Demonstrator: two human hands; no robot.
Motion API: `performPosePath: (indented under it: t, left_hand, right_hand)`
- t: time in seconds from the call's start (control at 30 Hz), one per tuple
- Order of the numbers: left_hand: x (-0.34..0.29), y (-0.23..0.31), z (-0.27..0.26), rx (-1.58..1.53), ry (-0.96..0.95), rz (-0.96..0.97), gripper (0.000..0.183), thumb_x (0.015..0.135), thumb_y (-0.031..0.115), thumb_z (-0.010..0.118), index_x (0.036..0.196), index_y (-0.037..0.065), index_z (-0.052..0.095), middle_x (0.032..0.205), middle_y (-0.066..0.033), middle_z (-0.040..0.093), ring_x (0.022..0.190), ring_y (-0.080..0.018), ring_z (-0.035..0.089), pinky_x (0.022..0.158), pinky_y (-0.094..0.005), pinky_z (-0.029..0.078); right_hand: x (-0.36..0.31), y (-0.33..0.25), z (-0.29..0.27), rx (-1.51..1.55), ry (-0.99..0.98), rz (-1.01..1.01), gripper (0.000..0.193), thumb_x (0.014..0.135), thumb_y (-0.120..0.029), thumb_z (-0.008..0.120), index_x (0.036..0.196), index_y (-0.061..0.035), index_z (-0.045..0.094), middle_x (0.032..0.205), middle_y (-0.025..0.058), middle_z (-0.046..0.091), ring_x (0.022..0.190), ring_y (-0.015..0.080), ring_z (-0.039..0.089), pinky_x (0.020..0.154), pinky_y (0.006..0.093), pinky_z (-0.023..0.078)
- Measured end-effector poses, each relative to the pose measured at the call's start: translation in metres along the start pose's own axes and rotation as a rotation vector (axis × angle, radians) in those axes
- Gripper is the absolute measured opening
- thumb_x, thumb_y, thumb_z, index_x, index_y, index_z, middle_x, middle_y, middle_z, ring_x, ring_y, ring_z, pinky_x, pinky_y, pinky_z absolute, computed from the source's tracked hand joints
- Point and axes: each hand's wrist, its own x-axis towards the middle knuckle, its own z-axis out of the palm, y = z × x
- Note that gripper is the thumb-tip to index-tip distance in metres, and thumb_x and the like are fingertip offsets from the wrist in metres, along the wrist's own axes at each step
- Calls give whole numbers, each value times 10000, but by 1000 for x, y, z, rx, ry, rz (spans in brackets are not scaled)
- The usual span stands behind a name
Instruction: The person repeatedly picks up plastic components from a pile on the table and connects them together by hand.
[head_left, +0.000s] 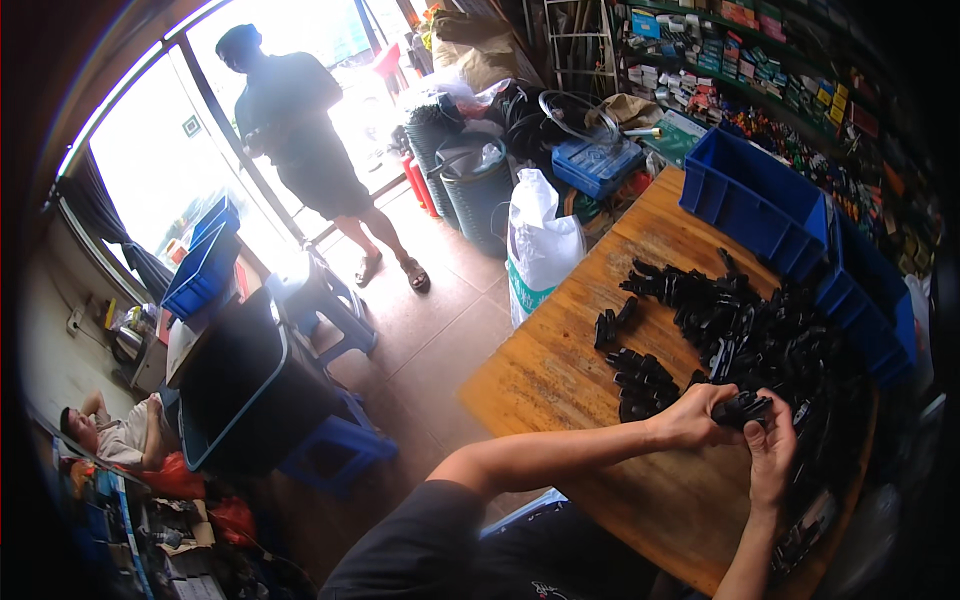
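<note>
Both my hands are together over the near right part of a wooden table (540, 365), closed around a small black plastic part (742, 408). My left hand (695, 414) grips it from the left, and my right hand (772, 452) pinches it from the right with the thumb in front. Its exact kind is too small and dark to tell. Just beyond my hands lies a heap of similar black parts (755, 325). Left of the heap, a smaller cluster of black parts (640, 378) lies close to my left wrist.
Blue plastic bins (755, 205) line the table's far right edge. A white sack (540, 240) stands beyond the table, near grey bins (475, 195). A large black tub (245, 380) stands at left. One person (295, 125) stands by the doorway; another (130, 435) reclines at far left.
</note>
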Motion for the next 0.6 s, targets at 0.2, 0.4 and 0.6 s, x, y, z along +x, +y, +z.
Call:
performPosePath:
  t: [0.2, 0.4, 0.6]
  left_hand:
    - [-2, 3, 0, 31, -58, -35, 252, 719, 122, 725, 808, 21, 512, 660, 8, 528, 594, -51, 499, 508, -257, 404]
    - [-1, -2, 3, -203, -176, -179, 326, 728, 103, 713, 961, 17, 502, 715, -31, 547, 656, -86, 530, 568, -266, 446]
    - [1, -7, 3, 76, -111, 195, 476, 746, 141, 710, 1122, 25, 443, 968, -120, 593, 900, -177, 577, 773, -319, 456]
  right_hand:
    - [-3, -8, -8, -123, 9, 13, 393, 784, -307, 718, 965, -13, 529, 859, -1, 539, 790, 67, 490, 726, 213, 408]
    - [-1, -2, -17, -174, -47, -34, 361, 766, -256, 740, 915, -8, 524, 890, 8, 536, 773, 61, 493, 710, 205, 415]
    - [-1, -3, -10, -179, -17, -91, 518, 732, -329, 751, 1040, 9, 508, 1011, 35, 495, 838, 90, 504, 735, 225, 434]
